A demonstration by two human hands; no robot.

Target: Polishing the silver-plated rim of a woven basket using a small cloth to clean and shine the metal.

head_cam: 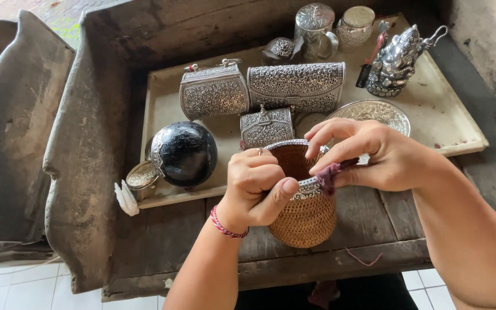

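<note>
A small woven rattan pouch point(305, 218) with an ornate silver rim is held upright over the front of a dark wooden bench point(167, 241). My left hand point(256, 186), with a red cord bracelet at the wrist, grips the pouch's near rim, thumb pressed on the silver edge. My right hand point(380, 155) pinches the far side of the rim. A dark red cloth or thread point(328, 175) sits between its fingers and the rim. The pouch's mouth is open, showing its brown inside.
A cream tray point(449, 120) behind the pouch holds silver filigree boxes point(297, 86), a black sphere with silver trim point(185, 152), a silver elephant-headed figurine point(397, 60), a silver plate point(374, 110), a lidded mug point(315, 28) and a jar point(356, 26). White floor tiles lie below.
</note>
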